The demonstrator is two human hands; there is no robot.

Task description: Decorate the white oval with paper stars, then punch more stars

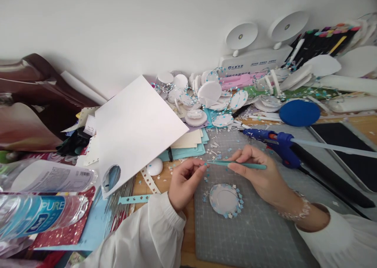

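Teal tweezers (pixel 247 165) are held in my right hand (pixel 259 175), their tips pointing left toward my left hand (pixel 186 183). The thumb and index finger of my left hand are pinched at the tweezer tips, with a tiny blue piece (pixel 205 164) between them. Below both hands, a round white disc (pixel 225 200) lies on the grey cutting mat (pixel 250 244), its edge partly ringed with small blue and white flowers. Loose tiny flowers are scattered on the mat near the tips.
A blue glue gun (pixel 284 148) and a dark tablet (pixel 350 150) lie right. White foam discs (pixel 209 92) are heaped behind. A large white board (pixel 138 130) and water bottles (pixel 44 213) stand left. Punched strips (pixel 135 199) lie by my left sleeve.
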